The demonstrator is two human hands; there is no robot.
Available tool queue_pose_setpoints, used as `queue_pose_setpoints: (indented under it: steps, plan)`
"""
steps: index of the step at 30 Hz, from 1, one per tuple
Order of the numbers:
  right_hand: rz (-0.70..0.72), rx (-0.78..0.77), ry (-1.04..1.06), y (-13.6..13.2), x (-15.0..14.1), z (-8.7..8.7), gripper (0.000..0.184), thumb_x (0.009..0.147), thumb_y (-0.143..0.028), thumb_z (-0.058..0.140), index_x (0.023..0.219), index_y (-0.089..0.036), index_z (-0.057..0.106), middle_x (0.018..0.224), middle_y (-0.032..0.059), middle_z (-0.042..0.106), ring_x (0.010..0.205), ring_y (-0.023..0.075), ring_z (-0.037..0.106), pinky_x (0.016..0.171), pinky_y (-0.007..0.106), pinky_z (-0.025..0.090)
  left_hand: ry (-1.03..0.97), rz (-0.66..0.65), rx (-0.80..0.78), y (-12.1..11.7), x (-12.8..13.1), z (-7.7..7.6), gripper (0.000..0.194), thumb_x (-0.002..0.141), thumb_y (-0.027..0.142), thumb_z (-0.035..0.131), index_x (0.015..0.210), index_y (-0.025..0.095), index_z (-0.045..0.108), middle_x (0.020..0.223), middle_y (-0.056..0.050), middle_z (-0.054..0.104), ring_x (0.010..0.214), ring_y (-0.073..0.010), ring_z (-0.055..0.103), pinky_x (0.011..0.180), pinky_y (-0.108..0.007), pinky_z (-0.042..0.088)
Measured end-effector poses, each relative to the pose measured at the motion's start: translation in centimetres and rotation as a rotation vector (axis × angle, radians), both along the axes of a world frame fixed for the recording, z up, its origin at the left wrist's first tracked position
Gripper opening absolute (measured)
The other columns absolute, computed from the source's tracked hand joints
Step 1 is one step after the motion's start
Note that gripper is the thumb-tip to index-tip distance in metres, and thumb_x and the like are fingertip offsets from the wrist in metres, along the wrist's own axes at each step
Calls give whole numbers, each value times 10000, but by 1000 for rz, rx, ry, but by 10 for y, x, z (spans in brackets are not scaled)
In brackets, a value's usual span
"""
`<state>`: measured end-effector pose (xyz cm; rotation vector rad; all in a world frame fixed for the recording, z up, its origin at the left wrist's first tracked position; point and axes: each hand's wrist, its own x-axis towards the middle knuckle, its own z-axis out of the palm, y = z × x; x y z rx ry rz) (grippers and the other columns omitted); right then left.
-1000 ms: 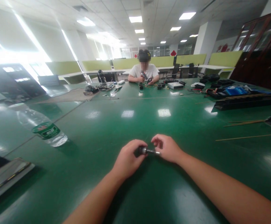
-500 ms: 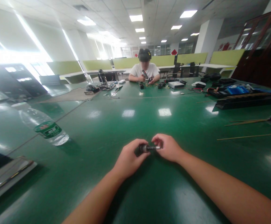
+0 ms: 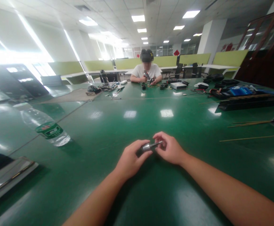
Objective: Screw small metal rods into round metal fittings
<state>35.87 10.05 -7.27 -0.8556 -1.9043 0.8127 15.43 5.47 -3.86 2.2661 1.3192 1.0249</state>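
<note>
My left hand (image 3: 128, 160) is closed around a short dark-and-silver cylinder with a thin shaft (image 3: 146, 147), whose exact kind I cannot make out. The thin shaft points right and slightly upward. At its end, my right hand (image 3: 170, 147) has its fingers curled, with thumb and forefinger apart above and below the shaft tip. I see no firm grip there; contact behind the shaft is hidden. Both hands are low over the green tabletop (image 3: 118, 122).
A water bottle (image 3: 51, 130) leans in view at the left, above a flat dark-and-grey device (image 3: 12, 177). Thin brass-coloured rods (image 3: 250, 138) and a black tray (image 3: 250, 103) lie at the right. Across the table sits a person (image 3: 148, 70) holding a tool, among scattered parts.
The cylinder has tilted, so its thin shaft now slants upward toward the right and its silver side shows brighter. My right fingers have shifted slightly; the left hand stays nearly still.
</note>
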Motion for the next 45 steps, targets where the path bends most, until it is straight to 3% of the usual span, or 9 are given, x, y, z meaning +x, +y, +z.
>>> queue_pose_setpoints:
  steps: [6, 17, 26, 32, 37, 45]
  plan:
    - [45, 39, 46, -4, 0, 6, 329, 722, -84, 637, 1023, -198, 567, 903, 30, 636, 784, 157, 606, 694, 257, 491, 9, -41, 31, 1, -2, -2, 289, 877, 292, 654, 1157, 220, 658, 1075, -73, 694, 973, -202, 647, 885, -339, 537]
    - [43, 145, -1, -7, 0, 11, 192, 755, -90, 638, 918, -193, 641, 883, 35, 661, 768, 164, 607, 690, 266, 478, 1, -13, 7, 1, -2, -3, 295, 883, 310, 652, 1165, 222, 655, 1087, -64, 702, 982, -200, 655, 906, -339, 533]
    - [46, 127, -36, -4, 1, 12, 41, 811, -205, 679, 838, -179, 696, 808, 44, 677, 733, 168, 608, 686, 278, 465, 4, -38, -7, 1, -3, -5, 285, 887, 297, 653, 1166, 234, 649, 1097, -47, 694, 999, -186, 641, 906, -318, 514]
    - [74, 83, -60, -3, 3, 12, 117, 854, -265, 656, 816, -167, 707, 797, 47, 680, 732, 166, 618, 693, 277, 469, 16, -58, -3, 2, -3, -5, 293, 881, 280, 664, 1171, 243, 645, 1098, -32, 691, 1002, -175, 635, 910, -303, 500]
    - [93, 111, -9, -6, 4, 13, 121, 788, -181, 673, 906, -167, 696, 849, 55, 698, 767, 181, 643, 712, 282, 494, 13, -54, -7, 2, -2, -4, 288, 877, 270, 671, 1163, 244, 646, 1093, -26, 690, 998, -171, 632, 901, -296, 495]
    - [87, 121, -17, -7, 4, 14, 132, 748, -128, 670, 871, -175, 681, 822, 44, 694, 737, 178, 640, 699, 281, 501, 23, -71, -27, 2, -3, -3, 276, 885, 275, 666, 1159, 251, 652, 1094, -17, 690, 998, -160, 629, 898, -285, 494]
